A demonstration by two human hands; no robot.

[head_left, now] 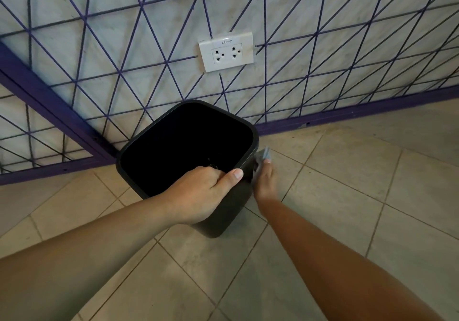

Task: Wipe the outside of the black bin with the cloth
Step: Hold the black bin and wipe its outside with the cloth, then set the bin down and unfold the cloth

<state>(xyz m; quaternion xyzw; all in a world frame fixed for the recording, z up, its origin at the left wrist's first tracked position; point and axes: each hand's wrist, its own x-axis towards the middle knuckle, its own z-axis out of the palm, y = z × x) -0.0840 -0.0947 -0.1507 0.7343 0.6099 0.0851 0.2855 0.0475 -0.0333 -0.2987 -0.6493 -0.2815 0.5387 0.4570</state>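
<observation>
The black bin [231, 211] stands on the tiled floor near the wall, its square mouth open toward me. My left hand [201, 191] grips the near rim, fingers curled inside and thumb lying along the outside edge. A small grey cloth [263, 155] is pressed against the bin's right outer side by my right hand [265, 181]. Most of the cloth is hidden behind that hand and the bin's corner.
The wall behind the bin carries a purple line pattern and a white double socket [226, 52]. A purple skirting [347, 114] runs along its foot. Beige floor tiles [347, 209] spread to the right and toward me.
</observation>
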